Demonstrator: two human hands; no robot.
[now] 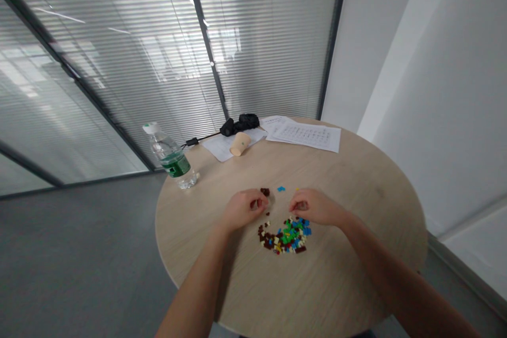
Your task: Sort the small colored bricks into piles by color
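Across the counter (245,288), small coloured pieces (292,233) lie near the left hand (244,209) and right hand (319,208), both curled, any pinched piece indiscernible; light fingertip contact would best avoid scattering them

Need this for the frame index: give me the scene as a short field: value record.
surface: round wooden table
left hand: beside dark brown pieces; grip unclear
right hand: above the pile's far edge; grip unclear
pile: small multicoloured pieces
apart: blue pieces, between and beyond the hands
left edge: clear bottle, green label
far side: tan cup on its side, printed sheets, black item
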